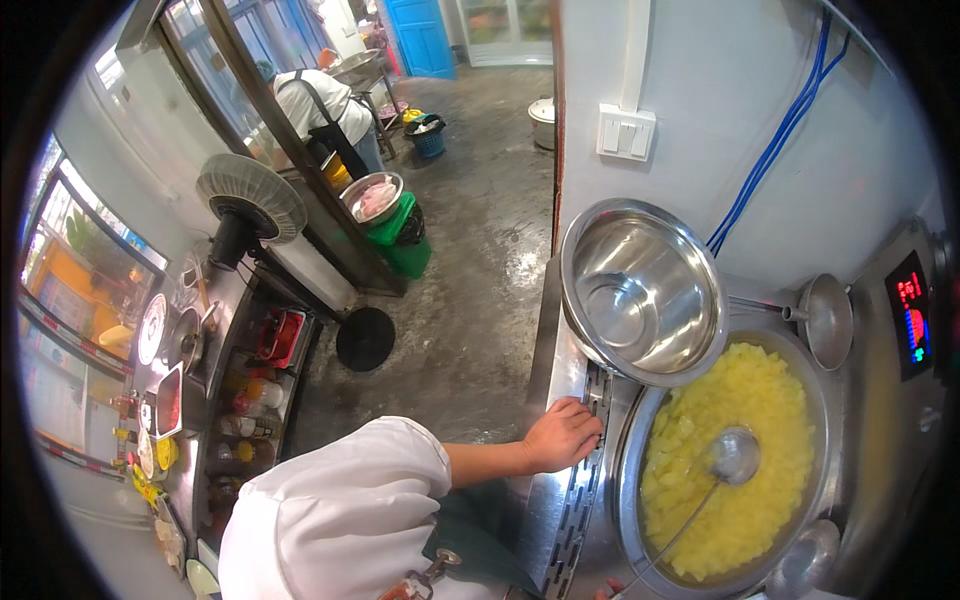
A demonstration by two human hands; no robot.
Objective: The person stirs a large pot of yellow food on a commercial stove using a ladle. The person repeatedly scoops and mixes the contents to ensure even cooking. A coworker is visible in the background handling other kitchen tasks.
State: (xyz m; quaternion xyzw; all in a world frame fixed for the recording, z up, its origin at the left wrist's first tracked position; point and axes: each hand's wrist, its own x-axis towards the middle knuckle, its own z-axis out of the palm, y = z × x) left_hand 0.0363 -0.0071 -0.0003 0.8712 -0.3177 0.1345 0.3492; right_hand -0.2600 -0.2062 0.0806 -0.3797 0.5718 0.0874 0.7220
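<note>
A wide metal pot (628, 500) holds yellow chunks (700, 420) in liquid, perhaps cut potato. The bowl of a metal ladle (735, 456) lies on top of the chunks, its thin handle slanting down over the near rim. Only the fingers of my right hand (608, 588) show at the lower edge, closed around that handle. My left hand (563, 435) leans on the slotted metal counter edge (572, 500), its fingers curled in and nothing visible in them. Just beyond it, a large shiny steel bowl (640, 290) sits tilted against the pot's far-left side.
One metal scoop (828, 322) lies beyond the pot, another (806, 556) at its near right. A lit control panel (908, 315) is at the right. Leftward stand a fan (250, 200), a green bin (408, 245) and a loaded side counter. Another person (330, 110) bends at the back.
</note>
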